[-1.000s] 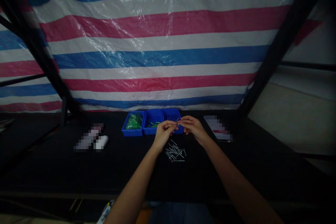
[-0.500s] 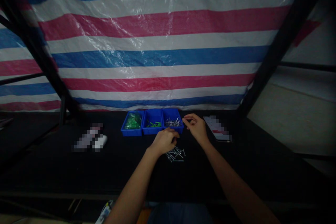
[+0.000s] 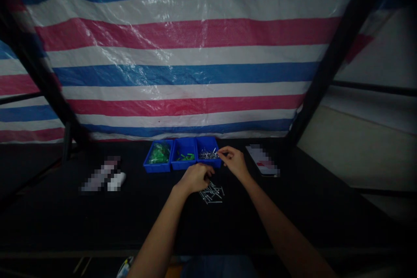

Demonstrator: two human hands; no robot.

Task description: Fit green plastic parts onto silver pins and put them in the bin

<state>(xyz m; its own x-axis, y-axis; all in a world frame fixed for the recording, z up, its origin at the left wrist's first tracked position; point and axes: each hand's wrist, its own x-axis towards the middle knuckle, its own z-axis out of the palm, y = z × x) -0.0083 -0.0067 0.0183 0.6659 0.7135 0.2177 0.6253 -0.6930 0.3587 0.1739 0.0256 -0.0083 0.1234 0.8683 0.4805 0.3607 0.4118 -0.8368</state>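
Observation:
Several thin metal screws or nails (image 3: 213, 194) lie in a loose pile on the black table. My left hand (image 3: 195, 177) rests just behind the pile, by the front of the blue bins, its fingers curled downward. Whatever those fingers hold is hidden. At the right rim of the right blue bin (image 3: 207, 140), my right hand (image 3: 236, 163) has its thumb and forefinger pinched together; anything between the tips is too small to make out. Inside that bin are many similar metal pieces (image 3: 208, 153). Small green pieces (image 3: 186, 157) lie in the middle blue bin (image 3: 183, 166).
The left blue bin (image 3: 157, 168) contains a clear bag of green pieces (image 3: 159, 153). A phone-like flat object (image 3: 262, 160) lies on the right, and a white rounded object (image 3: 116, 181) on the left. Striped sheeting (image 3: 189, 74) hangs behind the black table (image 3: 146, 221).
The whole view has shifted slightly, so everything sits further left. My right fingertips have come marginally closer over the right bin's rim. My left hand stays near the pile.

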